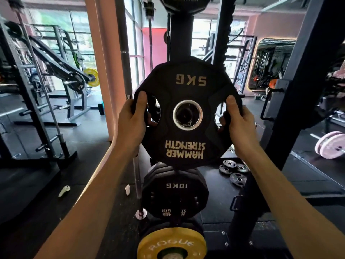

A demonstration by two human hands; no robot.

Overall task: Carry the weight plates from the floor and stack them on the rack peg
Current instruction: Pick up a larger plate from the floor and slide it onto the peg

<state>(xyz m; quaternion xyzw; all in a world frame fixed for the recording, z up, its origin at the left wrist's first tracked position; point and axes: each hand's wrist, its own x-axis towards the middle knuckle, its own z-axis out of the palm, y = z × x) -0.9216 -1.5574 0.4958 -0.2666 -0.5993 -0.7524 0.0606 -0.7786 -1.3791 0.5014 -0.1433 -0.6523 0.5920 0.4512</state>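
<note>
5 kg plate clamped at both rims by left hand and right hand, held upright before rack upright | peg end glimpsed through bore | risk: bore misaligned, plate jammed or dropped onto 10 kg plates below

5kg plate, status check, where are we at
Left hand and right hand both gripping the 5kg plate by its edges. Plate upright, held up at the rack upright, peg end visible through its hole. Nothing blocking.

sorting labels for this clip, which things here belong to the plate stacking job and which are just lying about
Job: 5 kg plate, gripped by left hand and right hand; small plates on the floor; racked 10 kg plates.

Lying about: two white objects on the floor; pink barbell plates; upright barbell.
</note>
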